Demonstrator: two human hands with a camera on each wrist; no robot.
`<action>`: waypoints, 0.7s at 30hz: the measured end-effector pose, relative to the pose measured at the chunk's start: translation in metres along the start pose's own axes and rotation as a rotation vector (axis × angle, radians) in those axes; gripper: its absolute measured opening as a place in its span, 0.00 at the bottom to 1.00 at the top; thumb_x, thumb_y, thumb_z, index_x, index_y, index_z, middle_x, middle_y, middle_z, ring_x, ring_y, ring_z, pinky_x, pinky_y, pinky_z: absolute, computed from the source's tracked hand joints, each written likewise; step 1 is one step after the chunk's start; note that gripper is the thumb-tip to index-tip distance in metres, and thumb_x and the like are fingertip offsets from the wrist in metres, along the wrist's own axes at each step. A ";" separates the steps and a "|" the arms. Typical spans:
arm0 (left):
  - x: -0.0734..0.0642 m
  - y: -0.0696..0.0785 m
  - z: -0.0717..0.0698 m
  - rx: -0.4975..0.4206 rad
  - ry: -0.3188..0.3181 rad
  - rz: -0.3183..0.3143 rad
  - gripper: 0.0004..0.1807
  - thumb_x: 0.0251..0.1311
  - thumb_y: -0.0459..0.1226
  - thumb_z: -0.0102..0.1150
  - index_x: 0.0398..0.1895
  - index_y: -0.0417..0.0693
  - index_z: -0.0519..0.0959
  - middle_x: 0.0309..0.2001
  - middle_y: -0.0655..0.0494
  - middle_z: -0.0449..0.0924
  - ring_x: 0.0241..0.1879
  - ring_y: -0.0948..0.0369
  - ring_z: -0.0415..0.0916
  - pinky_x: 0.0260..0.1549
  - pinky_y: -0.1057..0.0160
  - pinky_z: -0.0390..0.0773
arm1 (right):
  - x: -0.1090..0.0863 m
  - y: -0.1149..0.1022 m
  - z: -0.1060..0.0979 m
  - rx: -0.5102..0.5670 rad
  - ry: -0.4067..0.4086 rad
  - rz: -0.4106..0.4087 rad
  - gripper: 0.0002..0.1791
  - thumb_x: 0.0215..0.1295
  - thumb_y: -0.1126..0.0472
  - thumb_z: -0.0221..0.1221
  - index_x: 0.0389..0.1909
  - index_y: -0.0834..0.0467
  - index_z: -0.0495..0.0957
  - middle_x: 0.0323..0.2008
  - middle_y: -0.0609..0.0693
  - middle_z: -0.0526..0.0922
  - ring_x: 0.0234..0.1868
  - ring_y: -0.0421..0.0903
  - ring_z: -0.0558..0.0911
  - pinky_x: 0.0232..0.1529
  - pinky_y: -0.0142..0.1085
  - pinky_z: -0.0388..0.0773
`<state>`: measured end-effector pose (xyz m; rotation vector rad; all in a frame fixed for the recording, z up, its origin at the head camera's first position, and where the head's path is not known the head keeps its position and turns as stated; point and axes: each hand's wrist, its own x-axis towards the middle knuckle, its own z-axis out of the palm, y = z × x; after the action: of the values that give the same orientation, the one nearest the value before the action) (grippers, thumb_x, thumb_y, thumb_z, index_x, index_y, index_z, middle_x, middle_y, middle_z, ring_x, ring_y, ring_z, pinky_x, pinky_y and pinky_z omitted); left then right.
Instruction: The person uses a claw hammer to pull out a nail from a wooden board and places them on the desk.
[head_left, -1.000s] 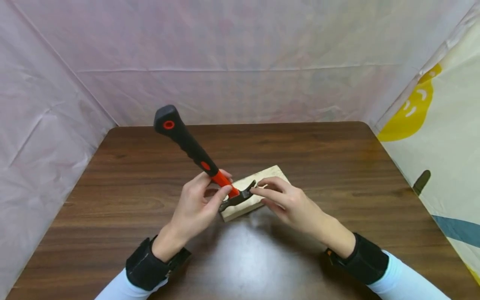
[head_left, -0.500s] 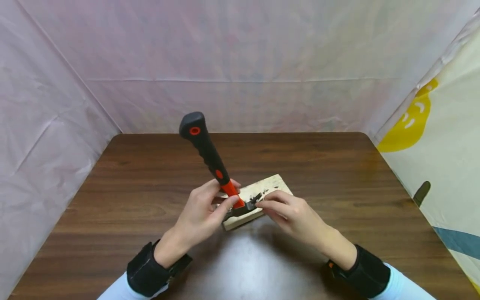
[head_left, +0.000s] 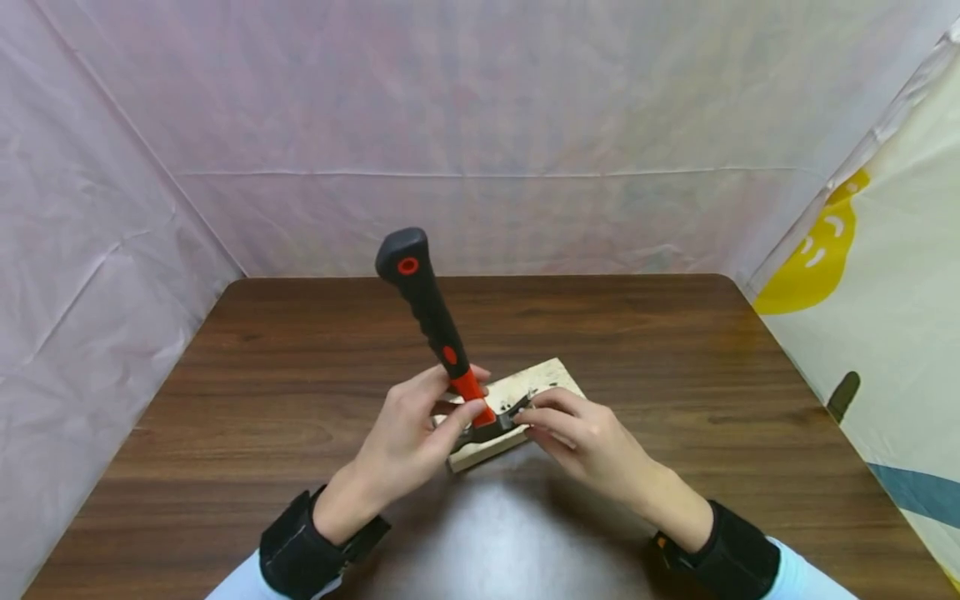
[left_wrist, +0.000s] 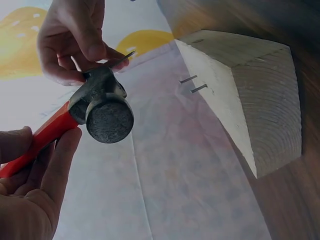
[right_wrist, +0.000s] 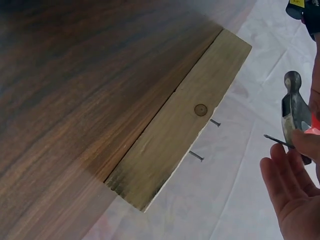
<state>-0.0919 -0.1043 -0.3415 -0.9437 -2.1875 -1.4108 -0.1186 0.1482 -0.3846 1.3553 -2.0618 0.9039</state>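
A hammer [head_left: 429, 308] with a black and red handle is in my left hand [head_left: 405, 433], which grips the red neck just behind the metal head. The handle slants up and away, leaning left. Between thumb and fingers, my right hand [head_left: 581, 433] pinches a nail [right_wrist: 276, 140], close against the hammer's claw. Its point sticks out past the fingertips in both wrist views. Behind the hammer head lies a pale wooden block [head_left: 551, 375]. Two nails stand part-way out of its top, a nearer nail [left_wrist: 199, 88] and a farther nail [left_wrist: 188, 79] in the left wrist view.
The block lies on a brown wood-grain table [head_left: 300, 358]. Pale sheeting [head_left: 480, 100] hangs behind the table and on the left, with a yellow-patterned sheet [head_left: 885, 333] on the right. Each wrist wears a black band [head_left: 311, 546].
The hammer's handle has swung right and stands more upright. My right fingers have closed in at the claw. The head view has tilted up, so the table sits lower.
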 end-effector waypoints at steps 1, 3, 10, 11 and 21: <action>0.000 0.000 0.000 -0.001 0.001 0.002 0.17 0.62 0.25 0.68 0.54 0.42 0.81 0.44 0.51 0.85 0.38 0.62 0.84 0.34 0.66 0.85 | 0.000 0.000 0.000 0.001 0.002 0.006 0.10 0.76 0.59 0.60 0.47 0.60 0.86 0.44 0.52 0.84 0.43 0.47 0.85 0.43 0.33 0.83; 0.001 0.001 0.001 -0.003 -0.002 0.006 0.17 0.63 0.26 0.68 0.54 0.42 0.81 0.44 0.52 0.85 0.39 0.62 0.84 0.35 0.66 0.85 | -0.001 0.000 0.001 0.007 0.006 0.019 0.08 0.73 0.62 0.62 0.47 0.59 0.86 0.44 0.52 0.84 0.43 0.46 0.85 0.43 0.33 0.83; 0.001 0.002 0.002 -0.004 -0.016 0.031 0.21 0.63 0.26 0.68 0.59 0.40 0.80 0.47 0.51 0.84 0.41 0.60 0.84 0.34 0.67 0.85 | -0.002 -0.003 0.003 0.008 0.015 0.054 0.13 0.62 0.72 0.64 0.46 0.58 0.86 0.42 0.49 0.85 0.41 0.44 0.86 0.42 0.34 0.83; 0.001 0.002 0.002 0.000 -0.017 0.034 0.22 0.63 0.26 0.68 0.60 0.40 0.79 0.47 0.51 0.84 0.42 0.60 0.84 0.34 0.67 0.85 | -0.002 -0.003 0.003 0.006 0.017 0.057 0.13 0.63 0.72 0.63 0.46 0.58 0.87 0.42 0.49 0.85 0.41 0.44 0.85 0.42 0.34 0.83; 0.001 -0.002 0.001 0.025 -0.003 0.050 0.27 0.60 0.24 0.69 0.63 0.37 0.78 0.43 0.48 0.84 0.40 0.60 0.85 0.34 0.69 0.84 | 0.004 0.002 -0.006 0.007 0.119 0.018 0.08 0.73 0.64 0.62 0.47 0.61 0.85 0.41 0.50 0.86 0.39 0.44 0.86 0.42 0.30 0.82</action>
<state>-0.0934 -0.1034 -0.3429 -0.9845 -2.1634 -1.3569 -0.1218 0.1507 -0.3783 1.2572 -1.9855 0.9760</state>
